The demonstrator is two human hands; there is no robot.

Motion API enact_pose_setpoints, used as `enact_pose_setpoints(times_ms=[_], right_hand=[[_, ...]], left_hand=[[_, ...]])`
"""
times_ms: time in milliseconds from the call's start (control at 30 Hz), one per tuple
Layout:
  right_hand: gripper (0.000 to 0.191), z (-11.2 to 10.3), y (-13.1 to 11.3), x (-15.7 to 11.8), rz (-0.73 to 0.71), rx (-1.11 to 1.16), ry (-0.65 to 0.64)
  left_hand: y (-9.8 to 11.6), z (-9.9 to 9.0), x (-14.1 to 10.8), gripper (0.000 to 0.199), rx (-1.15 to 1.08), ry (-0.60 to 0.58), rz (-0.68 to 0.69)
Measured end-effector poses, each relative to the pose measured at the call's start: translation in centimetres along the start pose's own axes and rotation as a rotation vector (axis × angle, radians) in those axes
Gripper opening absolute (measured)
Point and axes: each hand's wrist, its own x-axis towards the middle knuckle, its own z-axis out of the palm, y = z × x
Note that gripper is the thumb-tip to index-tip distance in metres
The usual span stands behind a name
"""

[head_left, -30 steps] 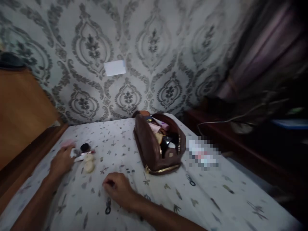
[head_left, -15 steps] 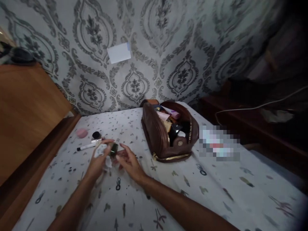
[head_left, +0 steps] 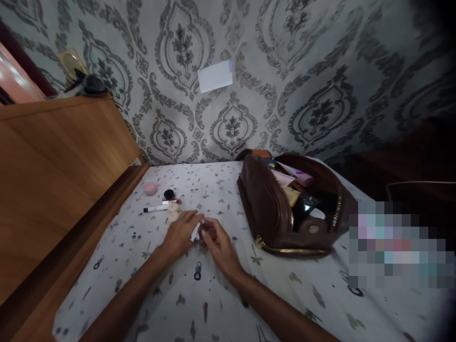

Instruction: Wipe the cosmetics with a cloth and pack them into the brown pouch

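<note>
My left hand (head_left: 181, 233) is closed, its fingers curved over a crumpled white tissue (head_left: 194, 232). Meeting it fingertip to fingertip, my right hand (head_left: 221, 247) has its fingers curled round something that the hands hide. Just beyond my left hand lie two small round cream-coloured pieces (head_left: 173, 216). A white pen-like stick with a black tip (head_left: 156, 208) rests by them, along with a small tube (head_left: 171, 201), a black round lid or jar (head_left: 168, 194) and a round pink item (head_left: 150, 188).
To the right stands an open brown leather bag (head_left: 265, 209) full of tubes and packets. A blurred-out patch (head_left: 399, 247) covers something beside it. Wooden furniture (head_left: 71, 166) borders the patterned sheet (head_left: 213, 299) at left; a patterned wall (head_left: 231, 114) rises behind, bearing a white card (head_left: 215, 76).
The view has swung left, so the bag sits farther right. My hands have drawn together. The dark green item seen in my left hand no longer shows, and the cream pieces are now visible.
</note>
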Motion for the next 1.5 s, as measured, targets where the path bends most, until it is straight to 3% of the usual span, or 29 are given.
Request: enact_pose_setpoints(times_ms=[133, 300, 467, 633, 767, 867, 967, 1100, 1233, 1333, 1500], right_hand=[[0.034, -0.1, -0.3, -0.1, 0.043, -0.011, -0.003], [0.032, 0.0, -0.5, -0.1, 0.047, 0.006, -0.02], [0.029, 0.0, -0.3, -0.1, 0.055, -0.013, -0.071], [0.046, -0.1, -0.1, -0.4, 0.004, -0.099, -0.133], [0.056, -0.3, -0.2, -0.7, -0.084, -0.202, -0.135], [0.044, -0.3, -0.5, -0.7, -0.112, -0.266, -0.108], [0.032, -0.1, -0.8, -0.7, -0.113, -0.354, -0.189], [0.055, 0.3, -0.8, -1.0, -0.159, -0.355, -0.301], [0.057, 0.5, -0.8, -1.2, -0.144, -0.251, -0.23], [0.051, 0.3, -1.6, -1.3, -0.071, -0.017, -0.137], [0.051, -0.5, -3.8, -1.6, -0.025, 0.336, -0.029]], left_hand=[[-3.6, -3.0, 2.3, 0.043, 0.032, 0.113, -0.096], [-11.5, -7.3, 6.8, 0.048, 0.184, 0.3, -0.423], [-17.0, -7.8, 8.5, 0.046, 0.147, 0.216, -0.566], [-18.4, -7.6, 8.3, 0.04, 0.014, 0.287, -0.577], [-16.6, -8.3, 7.7, 0.055, -0.189, 0.423, -0.55], [-13.5, -8.4, 6.6, 0.067, -0.412, 0.441, -0.459], [-9.6, -7.8, 5.1, 0.071, -0.611, 0.38, -0.356], [-4.4, -6.4, 3.5, 0.066, -0.909, 0.22, -0.305], [-0.4, -5.2, 2.5, 0.063, -1.192, 0.087, -0.338], [1.4, -4.2, 1.7, 0.063, -1.156, 0.083, -0.299], [3.1, -2.6, 0.4, 0.058, -0.737, 0.144, -0.074]])
